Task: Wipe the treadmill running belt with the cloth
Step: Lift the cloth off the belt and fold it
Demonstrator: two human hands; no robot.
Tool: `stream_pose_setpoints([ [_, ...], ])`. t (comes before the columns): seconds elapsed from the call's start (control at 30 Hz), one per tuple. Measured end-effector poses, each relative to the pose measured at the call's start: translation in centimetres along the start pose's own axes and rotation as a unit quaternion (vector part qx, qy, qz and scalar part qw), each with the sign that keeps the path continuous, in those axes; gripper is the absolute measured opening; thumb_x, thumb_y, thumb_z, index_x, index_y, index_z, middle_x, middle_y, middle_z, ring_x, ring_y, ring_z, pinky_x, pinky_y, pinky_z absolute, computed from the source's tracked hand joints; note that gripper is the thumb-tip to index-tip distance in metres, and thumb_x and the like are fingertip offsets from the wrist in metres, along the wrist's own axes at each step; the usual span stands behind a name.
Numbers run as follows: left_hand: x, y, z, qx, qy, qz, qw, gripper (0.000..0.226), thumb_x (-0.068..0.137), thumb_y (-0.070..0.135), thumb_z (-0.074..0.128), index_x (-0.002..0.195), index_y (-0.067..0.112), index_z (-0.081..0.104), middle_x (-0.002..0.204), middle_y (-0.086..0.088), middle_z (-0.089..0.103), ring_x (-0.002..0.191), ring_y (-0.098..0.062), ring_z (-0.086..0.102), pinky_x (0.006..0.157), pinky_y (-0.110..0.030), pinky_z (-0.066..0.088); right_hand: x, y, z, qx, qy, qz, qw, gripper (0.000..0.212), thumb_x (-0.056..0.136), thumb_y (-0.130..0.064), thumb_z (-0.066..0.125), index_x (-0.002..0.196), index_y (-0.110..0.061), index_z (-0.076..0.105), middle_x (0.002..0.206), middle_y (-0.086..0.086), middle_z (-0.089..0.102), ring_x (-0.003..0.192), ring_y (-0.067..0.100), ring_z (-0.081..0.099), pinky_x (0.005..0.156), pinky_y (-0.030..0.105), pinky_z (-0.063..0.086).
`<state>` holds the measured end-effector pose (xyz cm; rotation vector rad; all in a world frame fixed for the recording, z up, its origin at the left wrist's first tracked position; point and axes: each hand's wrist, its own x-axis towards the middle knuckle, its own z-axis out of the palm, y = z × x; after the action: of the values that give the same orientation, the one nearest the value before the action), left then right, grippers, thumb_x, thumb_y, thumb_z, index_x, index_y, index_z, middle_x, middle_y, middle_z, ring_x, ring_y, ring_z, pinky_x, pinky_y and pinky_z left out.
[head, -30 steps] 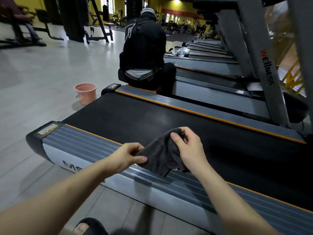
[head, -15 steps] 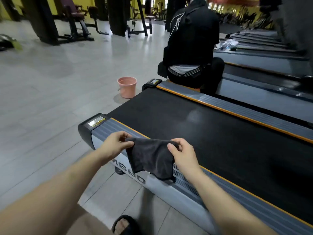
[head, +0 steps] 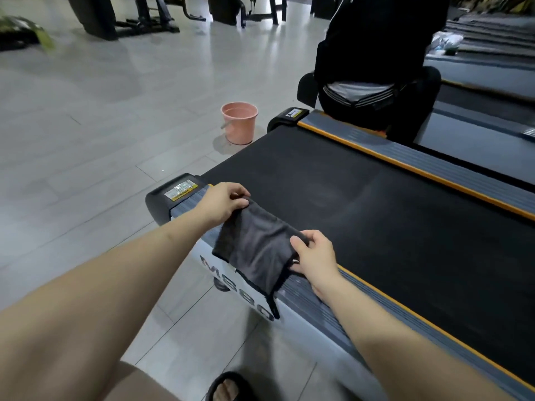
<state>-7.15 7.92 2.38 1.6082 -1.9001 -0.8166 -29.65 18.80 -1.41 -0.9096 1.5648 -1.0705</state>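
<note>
- Dark grey microfibre cloth [head: 254,250] stretched between both hands over the near grey ribbed side rail [head: 318,302] of the treadmill, lower edge draping down the rail's side.
- Left hand [head: 221,204] pinches the far-left corner; right hand [head: 314,257] pinches the near-right edge.
- Black rubber running belt [head: 376,215] lies just beyond the cloth, ahead and to the right; long axis runs lower right to upper left.
- Both hands sit at the belt's near edge; cloth not yet flat on it.

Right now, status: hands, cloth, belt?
Left hand and right hand both gripping cloth, stretched over near rail. Belt bare, cloth not on it. Nothing in the way.
</note>
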Motion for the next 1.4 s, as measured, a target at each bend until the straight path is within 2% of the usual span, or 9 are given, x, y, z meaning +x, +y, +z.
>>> stream_pose_setpoints([
  [0.13,2.4,-0.8,0.9,0.032,0.011,0.001,0.999,0.016,0.092,0.02,0.07,0.107,0.023,0.074,0.109,0.0,0.072,0.104,-0.014,0.063,0.088,-0.026,0.046,1.7,0.6,0.2,-0.119,0.03,-0.043,0.992,0.004,0.09,-0.026,0.065,0.091,-0.023,0.062,0.093,0.003,0.07,0.087,0.021,0.07,0.068,0.041,0.062],
  [0.23,3.2,-1.8,2.1,0.059,-0.003,-0.015,0.998,0.02,0.092,0.017,0.07,0.112,0.018,0.072,0.113,-0.005,0.072,0.109,-0.022,0.064,0.089,-0.027,0.046,2.3,0.5,0.1,-0.243,0.058,-0.071,0.966,0.006,0.091,-0.028,0.064,0.092,-0.022,0.063,0.089,-0.003,0.068,0.077,0.006,0.061,0.057,0.021,0.044],
  [0.33,3.4,-2.1,3.2,0.081,-0.001,-0.025,0.996,0.023,0.093,0.016,0.068,0.117,0.017,0.07,0.115,-0.007,0.071,0.111,-0.025,0.063,0.09,-0.027,0.043,2.6,0.7,0.0,-0.288,0.068,-0.066,0.953,0.009,0.093,-0.026,0.064,0.097,-0.018,0.065,0.091,-0.001,0.067,0.073,-0.001,0.053,0.052,0.015,0.034],
  [0.43,3.2,-2.3,3.9,0.097,0.0,-0.032,0.995,0.029,0.095,0.017,0.064,0.124,0.018,0.066,0.122,-0.008,0.068,0.115,-0.028,0.061,0.095,-0.032,0.045,2.8,0.7,0.1,-0.283,0.074,-0.062,0.954,0.011,0.094,-0.026,0.065,0.101,-0.017,0.064,0.096,0.002,0.067,0.075,0.004,0.055,0.056,0.019,0.037],
  [0.6,3.0,-3.0,4.5,0.09,-0.006,-0.047,0.995,0.036,0.098,0.019,0.061,0.133,0.019,0.059,0.126,-0.01,0.065,0.118,-0.031,0.059,0.098,-0.035,0.045,3.4,0.8,0.4,-0.332,0.076,-0.078,0.937,0.017,0.094,-0.028,0.064,0.107,-0.016,0.066,0.1,0.004,0.068,0.093,0.019,0.057,0.078,0.029,0.044],
  [0.9,3.5,-2.5,4.8,0.156,-0.03,-0.021,0.987,0.032,0.097,0.016,0.059,0.129,0.017,0.06,0.123,-0.009,0.065,0.114,-0.031,0.06,0.092,-0.039,0.05,2.8,1.3,-0.1,-0.392,0.069,-0.093,0.913,0.031,0.096,-0.034,0.063,0.121,-0.016,0.063,0.115,0.005,0.062,0.105,0.025,0.059,0.087,0.038,0.051],
  [1.13,3.4,-1.2,6.5,0.199,-0.059,-0.028,0.978,0.027,0.097,0.032,0.058,0.122,0.021,0.06,0.114,-0.008,0.051,0.107,-0.034,0.055,0.092,-0.047,0.051,1.8,1.5,-1.3,-0.391,0.054,-0.112,0.912,0.033,0.098,-0.033,0.06,0.129,-0.022,0.058,0.118,0.002,0.055,0.105,0.023,0.057,0.089,0.035,0.05],
  [1.33,3.3,0.1,7.0,0.278,-0.069,-0.042,0.957,0.037,0.098,0.045,0.053,0.131,0.028,0.057,0.146,-0.009,0.042,0.132,-0.034,0.041,0.1,-0.052,0.043,1.5,0.9,-2.9,-0.393,0.053,-0.108,0.912,0.033,0.1,-0.034,0.054,0.131,-0.022,0.058,0.121,0.004,0.055,0.109,0.025,0.056,0.093,0.036,0.049],
  [1.4,3.3,1.6,6.8,0.301,-0.057,-0.02,0.952,0.04,0.099,0.047,0.049,0.134,0.029,0.056,0.149,-0.008,0.041,0.133,-0.034,0.041,0.102,-0.051,0.04,0.9,0.4,-4.1,-0.403,0.052,-0.114,0.906,0.033,0.1,-0.034,0.051,0.13,-0.022,0.057,0.121,0.004,0.055,0.11,0.025,0.056,0.093,0.039,0.049],
])
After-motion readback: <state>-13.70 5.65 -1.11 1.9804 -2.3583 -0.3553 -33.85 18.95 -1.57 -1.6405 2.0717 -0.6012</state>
